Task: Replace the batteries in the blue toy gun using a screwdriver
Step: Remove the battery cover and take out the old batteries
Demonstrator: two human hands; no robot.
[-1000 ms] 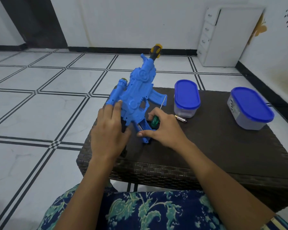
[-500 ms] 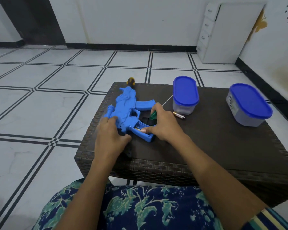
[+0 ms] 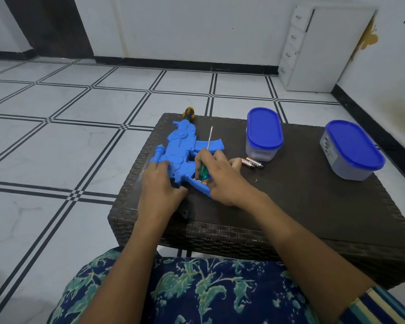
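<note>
Blue toy gun (image 3: pixel 180 146) lies flat on the dark wicker desk (image 3: pixel 302 206), on the desk's 9 o'clock side, with its yellow-black muzzle tip at 12 o'clock over the far edge. Left hand (image 3: pixel 159 183) grips the gun's rear body, fingers over the top, thumb underneath. Right hand (image 3: pixel 225 178) is curled round a green-handled screwdriver (image 3: pixel 203 169), metal shaft aimed at 12 o'clock, handle end down at the gun's grip. Two batteries (image 3: pixel 253 163) lie at 3 o'clock from the right hand, just beside a blue-lidded container (image 3: pixel 264 134). Second blue-lidded container (image 3: pixel 351 150) sits well apart at 3 o'clock.
</note>
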